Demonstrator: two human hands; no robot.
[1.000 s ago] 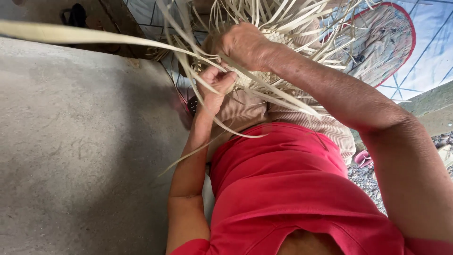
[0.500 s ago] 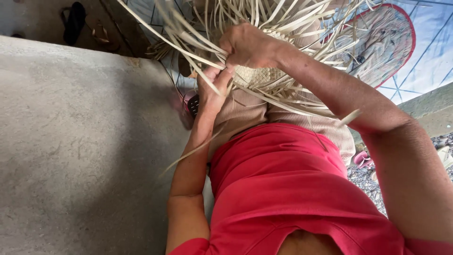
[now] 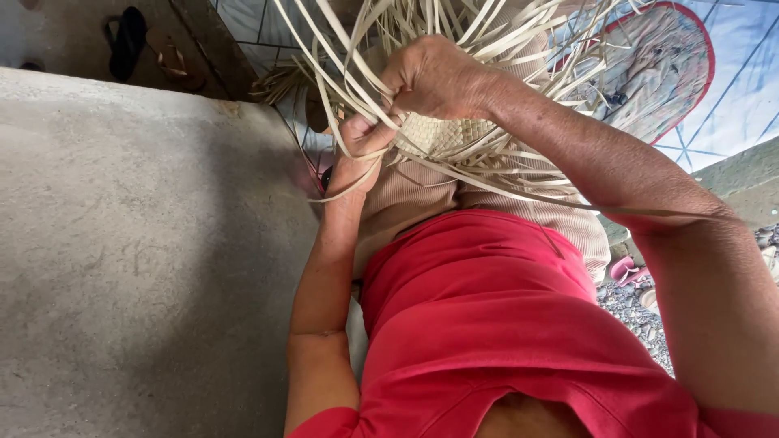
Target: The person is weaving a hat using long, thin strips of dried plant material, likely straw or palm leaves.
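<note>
Swung the long loose strips (image 3: pixel 503 32) in from the far left since a second ago, and kept both hands close together over the lap. Closed the right hand (image 3: pixel 434 77) into a fist on a bunch of strips, right on top of the woven patch (image 3: pixel 442 134). Pinched a few more strips with the left hand (image 3: pixel 361 142), thumb up and fingers curled shut, touching the right hand. Held the woven patch just under the right fist, above the tan trousers (image 3: pixel 422 195), near the left edge of the lap.

Looked very light and thin. Bent easily but seemed springy, and stuck out every way. Seemed dry, so likely to crack or split if folded hard. Seemed smooth too, so likely to slip out of the weave. Judged best to hold close to the woven edge, where the strips cross, and not out at the floppy tips.

Wore a red shirt (image 3: pixel 487 324) below the lap. Sat next to a big grey concrete slab (image 3: pixel 122 243) on the left, with dark sandals (image 3: pixel 130 40) past its far edge. Showed a blue and white mat (image 3: pixel 730 97) at the far right, and grey gravel (image 3: pixel 641 320) lower down.
</note>
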